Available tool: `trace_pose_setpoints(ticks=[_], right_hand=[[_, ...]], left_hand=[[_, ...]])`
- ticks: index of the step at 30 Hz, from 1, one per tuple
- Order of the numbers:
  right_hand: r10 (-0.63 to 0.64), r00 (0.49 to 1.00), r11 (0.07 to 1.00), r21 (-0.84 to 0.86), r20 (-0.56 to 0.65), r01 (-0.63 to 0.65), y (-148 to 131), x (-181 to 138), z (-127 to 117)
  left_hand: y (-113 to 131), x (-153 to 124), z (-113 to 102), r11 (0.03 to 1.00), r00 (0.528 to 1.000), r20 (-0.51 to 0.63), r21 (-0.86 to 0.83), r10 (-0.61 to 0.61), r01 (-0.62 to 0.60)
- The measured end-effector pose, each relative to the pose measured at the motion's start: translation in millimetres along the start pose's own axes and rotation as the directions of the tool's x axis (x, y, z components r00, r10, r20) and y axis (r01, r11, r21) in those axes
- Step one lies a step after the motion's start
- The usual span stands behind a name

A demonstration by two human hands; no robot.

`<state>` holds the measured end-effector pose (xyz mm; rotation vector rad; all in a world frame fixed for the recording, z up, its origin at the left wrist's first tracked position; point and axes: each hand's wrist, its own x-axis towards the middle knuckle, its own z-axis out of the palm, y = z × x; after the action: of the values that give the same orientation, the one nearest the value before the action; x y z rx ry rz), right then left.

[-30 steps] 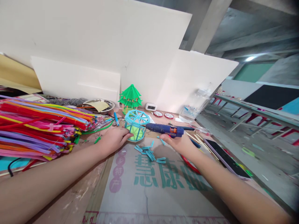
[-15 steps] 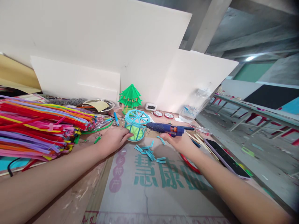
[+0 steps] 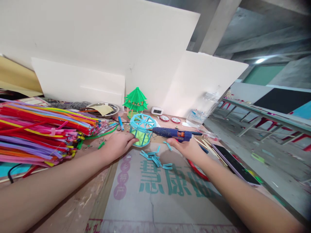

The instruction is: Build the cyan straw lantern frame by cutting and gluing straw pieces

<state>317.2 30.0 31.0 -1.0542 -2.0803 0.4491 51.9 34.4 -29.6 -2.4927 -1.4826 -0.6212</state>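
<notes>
A light-blue openwork frame [image 3: 143,120], with a spoked top and a yellow-green base, stands on the table in front of me. My left hand [image 3: 121,142] pinches its lower left edge between thumb and fingers. In my right hand [image 3: 182,145] is a dark-blue hot glue gun [image 3: 170,133], pointing left, its nozzle tip at the right side of the frame's upper ring. Whether the tip touches is too small to tell. Several short light-blue pipe cleaner pieces [image 3: 154,158] lie loose on the printed sheet [image 3: 131,207], just below the frame.
Bundles of coloured pipe cleaners [image 3: 36,129] fill the left side. Behind the frame stand a small green-roofed model [image 3: 136,100], a white digital clock [image 3: 157,111] and a clear plastic bottle [image 3: 201,110]. A phone [image 3: 235,165] and thin wooden sticks [image 3: 211,149] lie at the right edge.
</notes>
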Motion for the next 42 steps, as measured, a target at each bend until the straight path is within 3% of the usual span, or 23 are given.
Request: trace_pose_setpoints(ticks=[42], right_hand=[[0.005, 1.0, 1.0, 0.017, 0.012, -0.006, -2.5, 0.8, -2.6]], left_hand=[[0.4, -0.1, -1.2, 1.0, 1.0, 0.015, -0.006, -0.005, 0.005]])
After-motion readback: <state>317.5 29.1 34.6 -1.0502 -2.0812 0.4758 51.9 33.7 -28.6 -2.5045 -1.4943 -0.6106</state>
